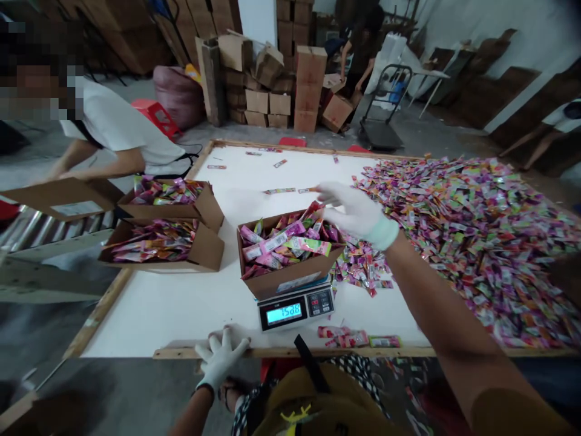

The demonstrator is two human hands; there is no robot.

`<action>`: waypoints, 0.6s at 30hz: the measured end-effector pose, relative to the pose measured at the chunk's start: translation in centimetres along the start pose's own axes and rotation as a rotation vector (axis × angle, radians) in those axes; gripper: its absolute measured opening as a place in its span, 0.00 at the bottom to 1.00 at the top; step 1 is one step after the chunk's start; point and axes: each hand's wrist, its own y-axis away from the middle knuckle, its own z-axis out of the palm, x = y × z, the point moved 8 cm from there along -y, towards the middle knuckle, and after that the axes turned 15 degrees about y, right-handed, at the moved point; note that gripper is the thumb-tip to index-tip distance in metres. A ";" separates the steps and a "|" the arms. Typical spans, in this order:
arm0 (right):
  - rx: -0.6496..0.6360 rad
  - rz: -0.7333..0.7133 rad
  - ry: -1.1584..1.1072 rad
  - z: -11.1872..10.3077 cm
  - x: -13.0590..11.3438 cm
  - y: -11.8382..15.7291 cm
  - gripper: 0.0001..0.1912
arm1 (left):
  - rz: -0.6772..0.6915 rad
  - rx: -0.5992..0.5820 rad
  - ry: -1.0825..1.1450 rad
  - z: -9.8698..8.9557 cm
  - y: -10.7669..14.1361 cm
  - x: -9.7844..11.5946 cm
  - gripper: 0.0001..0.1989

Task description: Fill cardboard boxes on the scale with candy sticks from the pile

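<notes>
A cardboard box (295, 269) full of pink, purple and green packets rests on a digital scale (297, 310) with a lit display. My right hand (356, 215), in a white glove, is over the box's right rear corner, touching or just above the packets. Its fingers are smeared, and whether it holds a packet is unclear. Down at the table's front edge, my gloved left hand (221, 357) lies with fingers spread and nothing in it. Loose packets (342, 337) lie in front of the scale, and more are beside the box on its right.
A large heap of packets (472, 242) covers the table's right side. Two filled boxes (209, 248) stand at the left, near a roller conveyor (45, 233) and a person in a white shirt. Several single packets lie toward the table's far edge.
</notes>
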 end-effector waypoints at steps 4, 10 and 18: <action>-0.194 0.808 0.164 6.9 14.4 10.6 0.24 | -0.057 0.027 -0.045 0.1 0.3 0.3 0.51; -0.673 1.042 0.248 21.9 14.6 26.5 0.36 | -0.072 -0.002 -0.068 -0.2 1.0 1.3 0.50; -0.785 0.884 0.320 19.0 19.1 28.5 0.17 | -0.047 0.007 -0.091 0.0 0.9 1.1 0.52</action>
